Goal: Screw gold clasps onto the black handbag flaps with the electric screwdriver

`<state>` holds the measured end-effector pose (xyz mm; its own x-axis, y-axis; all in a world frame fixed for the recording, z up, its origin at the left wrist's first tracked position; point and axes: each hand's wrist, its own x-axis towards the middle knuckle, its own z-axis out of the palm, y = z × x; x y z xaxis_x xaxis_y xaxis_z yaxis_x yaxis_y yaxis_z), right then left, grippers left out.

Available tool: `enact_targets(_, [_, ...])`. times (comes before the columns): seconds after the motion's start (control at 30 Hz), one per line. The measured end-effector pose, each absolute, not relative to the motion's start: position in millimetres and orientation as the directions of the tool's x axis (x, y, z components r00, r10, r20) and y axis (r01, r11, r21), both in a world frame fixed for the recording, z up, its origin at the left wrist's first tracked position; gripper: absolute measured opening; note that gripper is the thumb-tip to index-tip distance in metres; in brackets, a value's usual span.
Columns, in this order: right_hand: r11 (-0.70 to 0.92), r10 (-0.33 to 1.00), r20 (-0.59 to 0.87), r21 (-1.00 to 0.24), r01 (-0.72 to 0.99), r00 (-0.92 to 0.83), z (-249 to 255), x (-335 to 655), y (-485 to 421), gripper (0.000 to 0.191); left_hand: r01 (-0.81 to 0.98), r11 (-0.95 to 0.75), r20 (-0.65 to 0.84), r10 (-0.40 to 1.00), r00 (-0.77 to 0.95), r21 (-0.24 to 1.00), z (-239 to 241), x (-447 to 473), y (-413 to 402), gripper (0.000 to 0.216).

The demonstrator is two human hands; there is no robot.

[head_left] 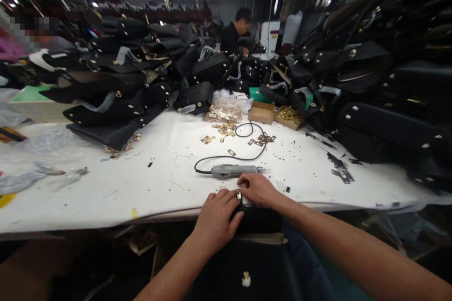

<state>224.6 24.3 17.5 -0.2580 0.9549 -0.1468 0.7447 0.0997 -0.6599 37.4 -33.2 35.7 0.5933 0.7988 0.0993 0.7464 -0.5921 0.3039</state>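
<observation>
My left hand (pixel 216 218) rests curled on the top edge of a black bag (pixel 247 263) at the table's front edge, its fingers closed on the bag. My right hand (pixel 257 189) pinches a small metal fitting (pixel 239 194) against that same edge, right beside the left fingertips. A grey electric screwdriver (pixel 235 170) with a black cord lies on the white table (pixel 106 188) just beyond both hands, untouched. The bag hangs down towards my lap and shows a small gold clasp (pixel 246 279).
Gold metal fittings (pixel 226 130) lie scattered mid-table, beside two small cardboard boxes (pixel 262 112) of hardware. Stacks of black bags (pixel 120 89) stand at left, back and right (pixel 381 80). Clear plastic wrapping (pixel 42 160) lies at left. A person (pixel 235 33) works at the back.
</observation>
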Motion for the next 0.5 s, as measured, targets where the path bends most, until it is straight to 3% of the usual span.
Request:
enact_targets(0.13, [0.171, 0.956, -0.059, -0.685, 0.708, -0.288, 26.2, 231.5, 35.6, 0.013, 0.746, -0.572, 0.132, 0.815, 0.564, 0.341, 29.3, 35.4, -34.1, 0.023])
enact_targets(0.27, [0.239, 0.967, 0.061, -0.561, 0.792, -0.249, 38.9, 235.2, 72.7, 0.019, 0.745, -0.560, 0.153, 0.824, 0.545, 0.361, 26.2, 35.5, -35.0, 0.022])
enact_targets(0.37, [0.274, 0.956, 0.046, -0.491, 0.827, -0.290, 39.4, 232.9, 111.4, 0.027, 0.749, -0.543, 0.155, 0.835, 0.528, 0.378, 25.3, 35.3, -36.7, 0.021])
enact_targets(0.5, [0.341, 0.916, -0.022, -0.485, 0.806, -0.401, 31.7, 223.4, 156.2, 0.038, 0.741, -0.531, 0.148, 0.841, 0.520, 0.411, 23.8, 34.0, -38.7, 0.019])
